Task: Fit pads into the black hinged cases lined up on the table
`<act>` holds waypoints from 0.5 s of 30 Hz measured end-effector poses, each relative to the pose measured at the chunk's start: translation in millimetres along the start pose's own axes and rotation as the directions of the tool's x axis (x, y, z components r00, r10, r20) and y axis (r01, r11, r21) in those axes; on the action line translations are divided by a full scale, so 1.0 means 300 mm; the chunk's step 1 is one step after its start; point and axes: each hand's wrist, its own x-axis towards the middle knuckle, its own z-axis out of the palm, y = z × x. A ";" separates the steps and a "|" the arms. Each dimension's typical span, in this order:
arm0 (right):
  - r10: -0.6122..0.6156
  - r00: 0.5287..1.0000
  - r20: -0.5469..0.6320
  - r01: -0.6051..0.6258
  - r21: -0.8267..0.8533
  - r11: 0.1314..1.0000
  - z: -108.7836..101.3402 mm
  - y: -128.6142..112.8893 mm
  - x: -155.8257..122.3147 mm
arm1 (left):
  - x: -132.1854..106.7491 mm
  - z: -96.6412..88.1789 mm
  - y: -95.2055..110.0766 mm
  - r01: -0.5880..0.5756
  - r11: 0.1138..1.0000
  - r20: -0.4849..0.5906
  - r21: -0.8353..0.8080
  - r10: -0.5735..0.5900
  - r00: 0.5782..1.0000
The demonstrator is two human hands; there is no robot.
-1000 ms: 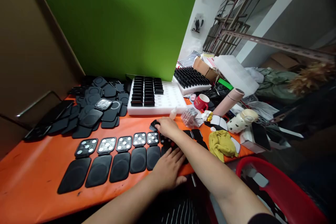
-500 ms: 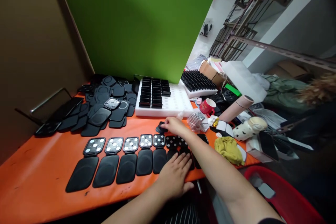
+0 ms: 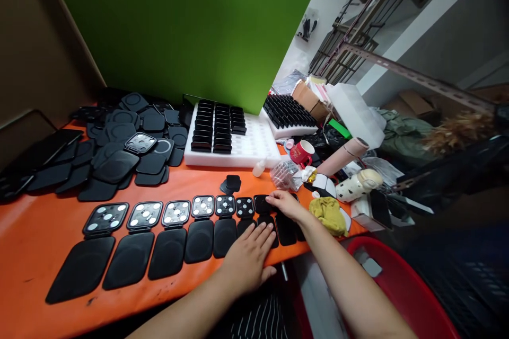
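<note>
A row of hinged black folding pads point(image 3: 165, 253) lies opened along the table's front, several with white round dots on their upper panels point(image 3: 176, 213). My left hand point(image 3: 248, 254) lies flat with spread fingers over the lower panels near the row's right part. My right hand point(image 3: 285, 205) pinches the edge of a thin black square sheet point(image 3: 261, 203), which sits over one upper panel and shows no white dots. Behind the row, a small stack of similar black squares point(image 3: 233, 184) rests on the orange table. The hand partly hides the units at the far right.
Loose black pads are piled point(image 3: 131, 137) at the back left. A white foam tray point(image 3: 250, 151) holds rows of black pieces, with another foam tray point(image 3: 292, 128) behind. A small white bottle point(image 3: 259, 168), red mug point(image 3: 303, 153), pink flask point(image 3: 344, 155) and yellow cloth point(image 3: 328, 216) stand right. A red tub point(image 3: 401, 280) is below.
My right hand has moved from the small stack of squares toward me and right, onto an upper panel. My left hand stays flat on the pads. The view has shifted right.
</note>
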 end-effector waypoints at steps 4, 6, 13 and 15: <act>-0.004 1.000 -0.019 0.004 -0.028 1.000 0.005 0.010 0.013 | 0.000 -0.003 0.001 0.004 1.000 -0.002 0.006 -0.004 1.000; -0.009 0.999 -0.032 0.008 -0.056 0.998 0.006 0.012 0.014 | 0.000 -0.005 0.002 0.007 1.000 -0.005 0.009 -0.007 1.000; -0.028 0.997 -0.077 0.014 -0.177 0.984 0.010 0.013 0.006 | 0.003 -0.005 0.000 0.006 1.000 0.000 0.013 -0.006 1.000; -0.029 0.996 -0.086 0.010 -0.217 0.976 0.009 0.010 0.005 | 0.004 -0.004 -0.002 0.004 1.000 0.002 0.013 -0.005 1.000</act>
